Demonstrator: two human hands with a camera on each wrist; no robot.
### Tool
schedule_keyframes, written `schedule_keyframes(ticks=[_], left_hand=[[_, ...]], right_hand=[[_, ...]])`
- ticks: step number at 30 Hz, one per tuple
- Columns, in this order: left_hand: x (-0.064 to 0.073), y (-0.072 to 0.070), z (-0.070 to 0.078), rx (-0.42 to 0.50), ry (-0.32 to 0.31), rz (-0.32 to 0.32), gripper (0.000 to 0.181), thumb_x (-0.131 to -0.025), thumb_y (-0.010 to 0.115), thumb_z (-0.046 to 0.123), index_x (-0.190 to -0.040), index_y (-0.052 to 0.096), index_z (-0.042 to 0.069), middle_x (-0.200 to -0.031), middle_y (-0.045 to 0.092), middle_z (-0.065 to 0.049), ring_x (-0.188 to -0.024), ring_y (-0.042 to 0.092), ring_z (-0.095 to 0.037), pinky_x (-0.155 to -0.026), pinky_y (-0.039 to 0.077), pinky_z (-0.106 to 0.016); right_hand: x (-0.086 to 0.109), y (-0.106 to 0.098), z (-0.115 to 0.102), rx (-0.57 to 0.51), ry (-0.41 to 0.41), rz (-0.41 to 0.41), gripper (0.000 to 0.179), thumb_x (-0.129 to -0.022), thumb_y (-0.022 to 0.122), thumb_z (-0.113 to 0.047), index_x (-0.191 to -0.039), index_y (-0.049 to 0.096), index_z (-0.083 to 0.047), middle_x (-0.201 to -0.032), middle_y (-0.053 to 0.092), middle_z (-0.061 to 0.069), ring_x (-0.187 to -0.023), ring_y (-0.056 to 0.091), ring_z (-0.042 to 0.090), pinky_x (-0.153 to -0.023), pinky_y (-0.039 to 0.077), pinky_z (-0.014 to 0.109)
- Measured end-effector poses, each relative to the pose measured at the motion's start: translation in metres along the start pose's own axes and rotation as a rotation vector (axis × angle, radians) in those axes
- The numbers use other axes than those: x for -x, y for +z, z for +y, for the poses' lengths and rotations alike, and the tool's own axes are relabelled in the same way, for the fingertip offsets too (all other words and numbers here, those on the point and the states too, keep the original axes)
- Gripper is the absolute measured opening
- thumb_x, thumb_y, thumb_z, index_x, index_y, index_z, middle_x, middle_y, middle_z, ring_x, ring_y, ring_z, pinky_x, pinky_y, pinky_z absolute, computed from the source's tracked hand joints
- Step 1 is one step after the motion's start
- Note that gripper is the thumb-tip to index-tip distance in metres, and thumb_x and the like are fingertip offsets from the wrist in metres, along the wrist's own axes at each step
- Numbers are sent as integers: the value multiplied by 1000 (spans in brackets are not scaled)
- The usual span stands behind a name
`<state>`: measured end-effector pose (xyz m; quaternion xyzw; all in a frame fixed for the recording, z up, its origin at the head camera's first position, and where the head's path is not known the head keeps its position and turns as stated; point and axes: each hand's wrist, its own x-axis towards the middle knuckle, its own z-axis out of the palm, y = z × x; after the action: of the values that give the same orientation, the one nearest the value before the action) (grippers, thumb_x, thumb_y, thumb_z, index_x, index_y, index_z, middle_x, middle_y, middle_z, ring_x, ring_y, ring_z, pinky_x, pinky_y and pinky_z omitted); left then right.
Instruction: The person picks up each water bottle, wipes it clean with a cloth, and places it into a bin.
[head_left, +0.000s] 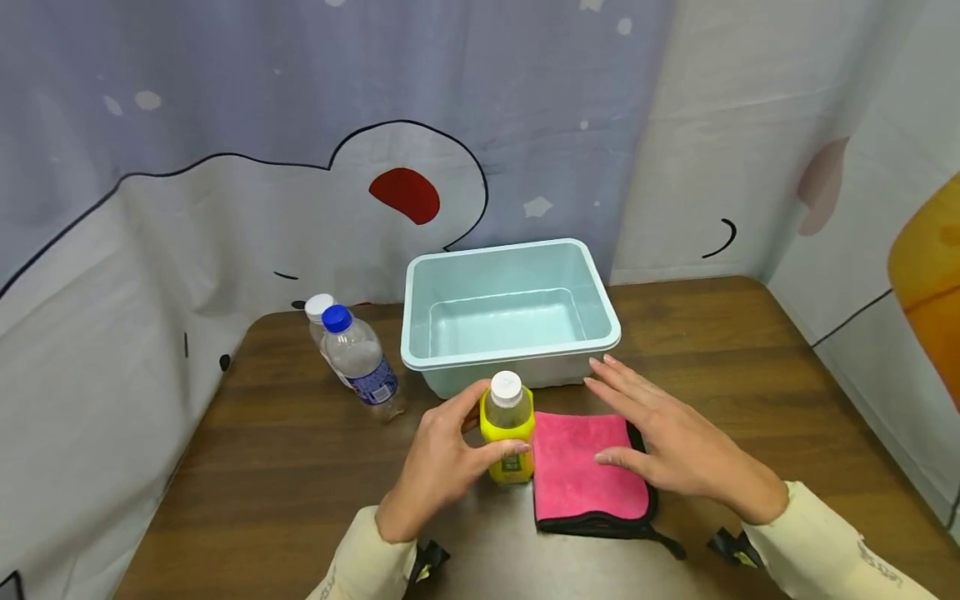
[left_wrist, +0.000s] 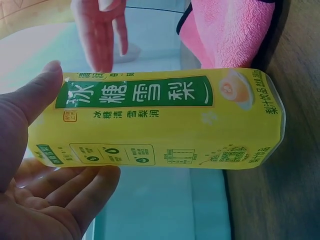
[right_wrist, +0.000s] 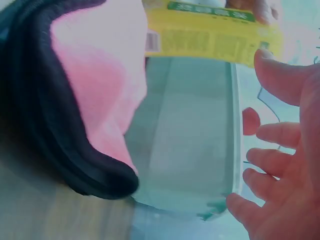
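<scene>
My left hand (head_left: 442,458) grips a yellow-labelled drink bottle (head_left: 504,432) with a white cap, thumb on its near side and fingers behind. The bottle stands upright in front of the basin; in the left wrist view its label (left_wrist: 165,132) faces the camera. To the right lies a folded pink cloth (head_left: 577,467) with black edging and a small loop. Above the cloth's right side, my right hand (head_left: 667,433) is held with fingers extended and nothing in it. In the right wrist view the cloth (right_wrist: 100,65) bulges up beside the bottle.
A pale blue-green plastic basin (head_left: 510,354) stands at the back of the wooden table (head_left: 300,492). Left of it are two clear bottles, one with a blue cap (head_left: 337,318) and one with a white cap (head_left: 319,305). A printed curtain (head_left: 285,75) hangs behind the table.
</scene>
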<state>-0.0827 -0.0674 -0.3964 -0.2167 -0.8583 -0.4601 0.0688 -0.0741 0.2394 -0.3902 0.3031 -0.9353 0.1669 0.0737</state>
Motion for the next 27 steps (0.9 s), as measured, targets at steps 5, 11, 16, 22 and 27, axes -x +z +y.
schedule_keyframes(ticks=[5,11,16,22,27], left_hand=[[0,0,-1,5,-5,-1,67,-76,94,31,-135,64,18,-121,75,0,-102,73,-10,-90,62,-25],[0,0,0,-4,14,4,66,-76,94,30,-133,64,18,-119,75,0,-99,73,-11,-88,63,-25],[0,0,1,-6,7,-10,64,-77,94,30,-132,64,18,-120,75,1,-99,72,-10,-88,63,-25],[0,-2,2,-12,3,-16,63,-77,94,30,-132,63,18,-121,75,0,-100,73,-11,-89,63,-25],[-2,-1,3,-8,-4,-15,64,-76,94,29,-131,64,19,-120,75,1,-100,73,-11,-89,63,-26]], right_hand=[[-6,-11,6,0,-5,67,80,-93,78,-39,-160,42,-14,-170,36,8,-160,31,24,-123,19,10],[-20,-25,15,-38,52,73,74,-97,75,-33,-160,41,-15,-170,36,7,-159,32,25,-127,32,28],[-31,-33,22,-61,94,39,74,-99,72,-35,-162,39,-15,-171,34,9,-158,34,33,-115,42,63],[-45,-36,33,-53,98,23,71,-99,71,-31,-159,41,-7,-169,35,15,-154,38,40,-117,41,64],[-55,-41,42,-64,116,-7,69,-101,69,-32,-158,42,-4,-169,34,18,-150,43,43,-117,41,64]])
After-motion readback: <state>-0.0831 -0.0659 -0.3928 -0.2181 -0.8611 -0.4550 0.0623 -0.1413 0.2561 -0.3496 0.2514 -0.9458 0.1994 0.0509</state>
